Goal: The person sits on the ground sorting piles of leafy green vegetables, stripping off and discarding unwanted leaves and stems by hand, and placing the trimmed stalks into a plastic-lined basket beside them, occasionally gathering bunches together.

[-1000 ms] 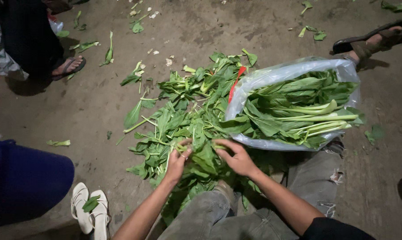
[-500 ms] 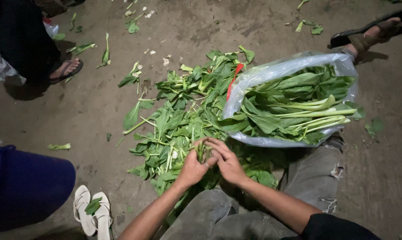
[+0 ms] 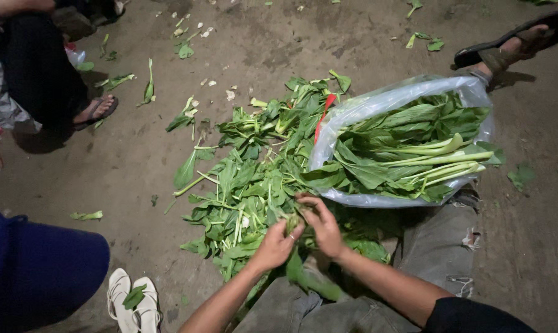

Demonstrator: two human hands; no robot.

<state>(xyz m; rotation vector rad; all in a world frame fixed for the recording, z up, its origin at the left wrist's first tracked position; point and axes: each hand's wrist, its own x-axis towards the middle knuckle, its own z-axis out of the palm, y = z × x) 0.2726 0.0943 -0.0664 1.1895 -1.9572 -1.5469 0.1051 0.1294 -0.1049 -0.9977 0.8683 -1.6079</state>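
A loose pile of green leafy vegetables [image 3: 248,172] lies on the dirt ground in front of me. My left hand [image 3: 274,245] and my right hand [image 3: 322,225] meet at the pile's near edge, both closed around one small leafy bunch [image 3: 292,223] held between them. To the right, a clear plastic bag [image 3: 353,114] lies open on its side, filled with bundled greens [image 3: 414,154] with pale stems.
My knees in grey torn trousers [image 3: 458,246] are below the bag. A person's sandalled foot [image 3: 513,43] rests at top right, another person's foot [image 3: 94,110] at upper left. White sandals [image 3: 130,302] and a blue-clad leg [image 3: 38,271] are at lower left. Leaf scraps litter the ground.
My hands were apart on the pile a second ago; they have come together and lifted a small bunch of leaves between them. The view shifted slightly.
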